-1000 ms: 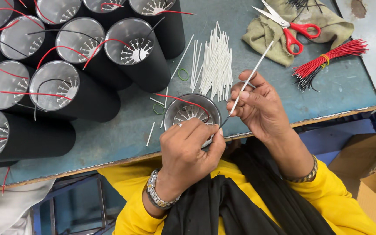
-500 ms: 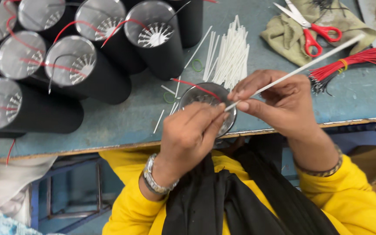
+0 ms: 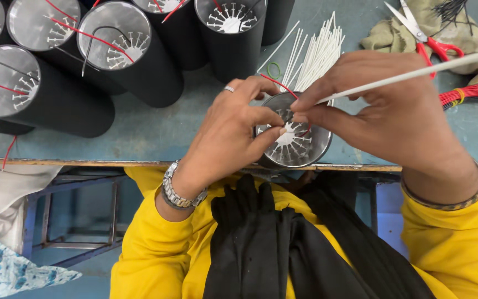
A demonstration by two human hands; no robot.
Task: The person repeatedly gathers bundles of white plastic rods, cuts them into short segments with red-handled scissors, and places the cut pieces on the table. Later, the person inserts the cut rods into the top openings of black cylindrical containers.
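Two hands now crowd over the tube (image 3: 294, 145) at the near edge of the surface (image 3: 156, 130): the left hand (image 3: 230, 135) has slid onto its rim, fingers pinched narrow at the slotted disc, while the right hand (image 3: 385, 111) has swung its white stick (image 3: 416, 73) from steep to nearly flat, tip at the disc, fingers closed on it. Behind the tube lie spare sticks (image 3: 319, 52); left of it, finished tubes (image 3: 123, 52); far right, scissors (image 3: 424, 33).

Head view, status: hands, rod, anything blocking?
Right hand pinches the white rod, tip at the metal disc. Left hand steadies the disc, fingers on it. Nothing blocking.
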